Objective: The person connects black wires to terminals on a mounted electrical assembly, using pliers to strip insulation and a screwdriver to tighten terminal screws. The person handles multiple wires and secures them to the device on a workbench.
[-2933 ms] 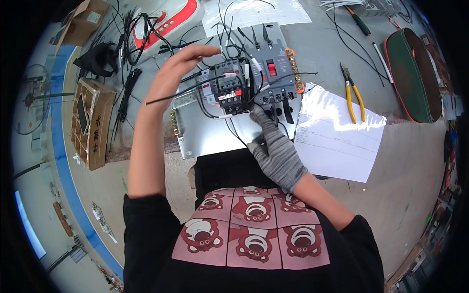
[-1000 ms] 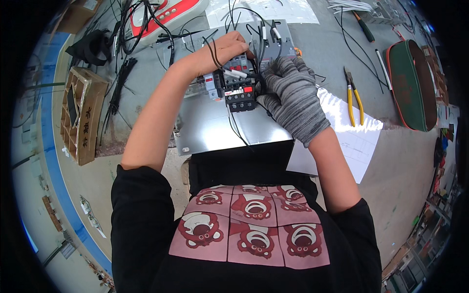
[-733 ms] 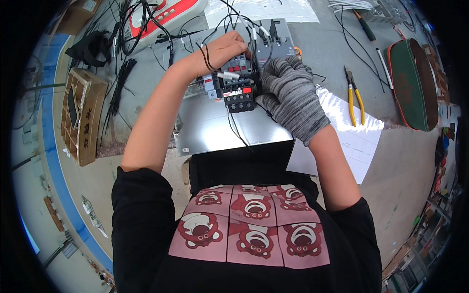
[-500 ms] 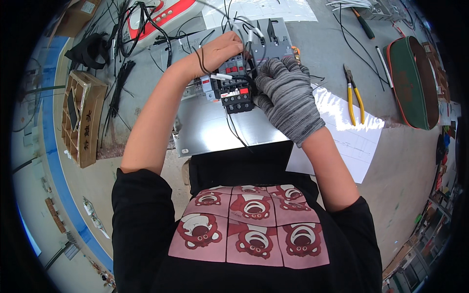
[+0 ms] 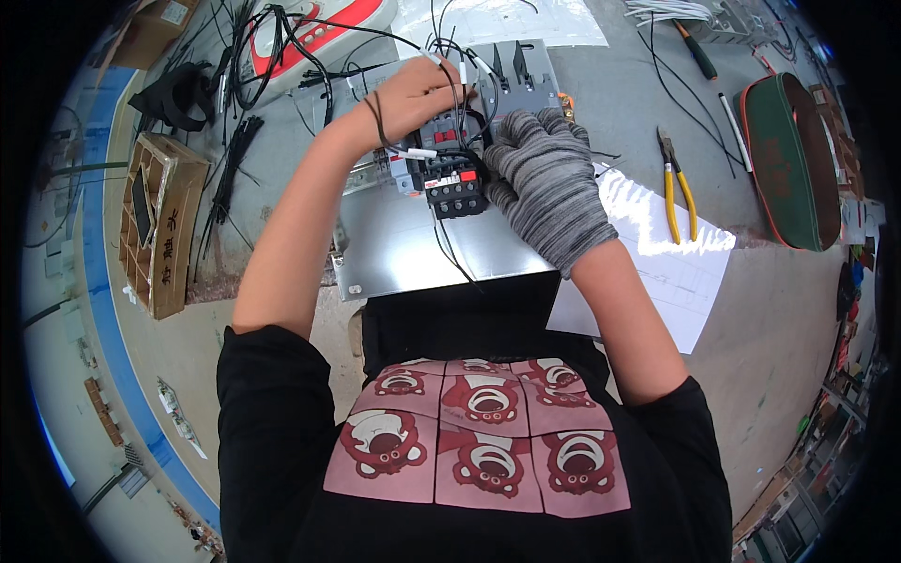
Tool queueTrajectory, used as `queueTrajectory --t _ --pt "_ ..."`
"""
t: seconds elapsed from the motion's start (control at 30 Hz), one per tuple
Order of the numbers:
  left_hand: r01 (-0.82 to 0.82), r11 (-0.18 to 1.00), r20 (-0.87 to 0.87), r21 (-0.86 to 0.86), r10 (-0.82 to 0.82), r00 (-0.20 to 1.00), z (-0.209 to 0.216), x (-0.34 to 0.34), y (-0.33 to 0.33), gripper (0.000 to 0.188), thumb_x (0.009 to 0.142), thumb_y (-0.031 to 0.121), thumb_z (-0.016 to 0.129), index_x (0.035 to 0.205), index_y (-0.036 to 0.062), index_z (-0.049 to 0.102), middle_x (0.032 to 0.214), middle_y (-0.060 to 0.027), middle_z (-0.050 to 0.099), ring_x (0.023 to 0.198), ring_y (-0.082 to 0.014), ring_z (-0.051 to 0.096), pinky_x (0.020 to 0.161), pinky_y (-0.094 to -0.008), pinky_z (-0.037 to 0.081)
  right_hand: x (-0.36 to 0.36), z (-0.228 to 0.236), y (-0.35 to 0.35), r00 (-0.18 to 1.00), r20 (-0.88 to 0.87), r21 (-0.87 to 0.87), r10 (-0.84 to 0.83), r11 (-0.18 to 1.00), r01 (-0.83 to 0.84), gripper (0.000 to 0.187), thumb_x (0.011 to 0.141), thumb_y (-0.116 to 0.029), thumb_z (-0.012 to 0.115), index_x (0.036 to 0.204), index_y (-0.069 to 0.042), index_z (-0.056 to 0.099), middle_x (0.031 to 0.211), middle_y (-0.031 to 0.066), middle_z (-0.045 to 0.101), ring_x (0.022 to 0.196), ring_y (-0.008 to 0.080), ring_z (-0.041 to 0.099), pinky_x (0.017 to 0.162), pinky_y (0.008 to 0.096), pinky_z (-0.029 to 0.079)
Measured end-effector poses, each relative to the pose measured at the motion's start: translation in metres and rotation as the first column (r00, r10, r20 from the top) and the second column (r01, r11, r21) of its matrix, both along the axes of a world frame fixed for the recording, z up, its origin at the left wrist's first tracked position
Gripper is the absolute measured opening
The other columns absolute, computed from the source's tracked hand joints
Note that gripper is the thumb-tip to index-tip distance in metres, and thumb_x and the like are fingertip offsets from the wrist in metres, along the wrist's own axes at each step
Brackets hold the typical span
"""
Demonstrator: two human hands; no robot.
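A black contactor block (image 5: pixel 456 192) with red and white marks stands on a shiny metal mounting plate (image 5: pixel 404 253), with further grey modules (image 5: pixel 516 80) behind it. My bare left hand (image 5: pixel 418 94) reaches over the block's far left side, its fingers curled together among black wires (image 5: pixel 460 113) with white sleeves. Its fingertips are partly covered, so what they pinch is unclear. Pressed close to the block's right side is my right hand (image 5: pixel 549 183) in a grey striped fingerless glove. Its fingers bend inward, and whatever is between them is hidden.
Yellow-handled pliers (image 5: pixel 678 188) and a paper drawing (image 5: pixel 648 272) lie to the right, near a green pouch (image 5: pixel 793 159) and a screwdriver (image 5: pixel 696 52). On the left are a wooden compartment box (image 5: pixel 164 225), black cable ties (image 5: pixel 230 174) and a red-and-white machine (image 5: pixel 319 38).
Black wires with white sleeves have swung across, now looping over the left fingertips and the block. My left hand has shifted slightly left; my right hand has barely moved.
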State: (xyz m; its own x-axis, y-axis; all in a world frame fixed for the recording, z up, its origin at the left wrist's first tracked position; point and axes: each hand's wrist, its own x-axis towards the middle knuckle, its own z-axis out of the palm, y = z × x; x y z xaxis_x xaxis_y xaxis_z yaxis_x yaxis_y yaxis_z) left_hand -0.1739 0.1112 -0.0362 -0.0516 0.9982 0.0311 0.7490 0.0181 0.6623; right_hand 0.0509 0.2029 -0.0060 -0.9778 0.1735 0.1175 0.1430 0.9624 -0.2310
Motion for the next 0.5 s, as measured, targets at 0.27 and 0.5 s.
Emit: queueTrajectory --t 0.27,0.5 --pt "-0.237 0.967 0.078 0.093 0.23 0.97 0.062 0.067 -0.071 0.038 0.078 0.008 0.06 0.116 0.0074 0.062 0.121 -0.0091 0.052 0.119 -0.0251 0.047 0.106 -0.0362 0.031 -0.002 0.008 -0.001 0.997 0.077 0.038 0.013 0.999 -0.016 0.031 0.074 -0.024 0.071 0.104 -0.013 0.07 0.116 0.009 0.061 0.11 0.031 0.053 0.099 0.046 0.039" --pt "-0.367 0.924 0.33 0.11 0.315 0.89 0.06 0.088 -0.086 0.048 0.071 0.005 0.057 0.119 0.0051 0.061 0.127 -0.0107 0.048 0.123 -0.0249 0.044 0.109 -0.0379 0.028 0.005 0.012 0.006 0.999 -0.033 -0.091 0.031 0.995 -0.034 0.031 0.074 -0.023 0.072 0.101 -0.008 0.069 0.113 0.0127 0.06 0.106 0.0334 0.055 0.099 0.0437 0.04"
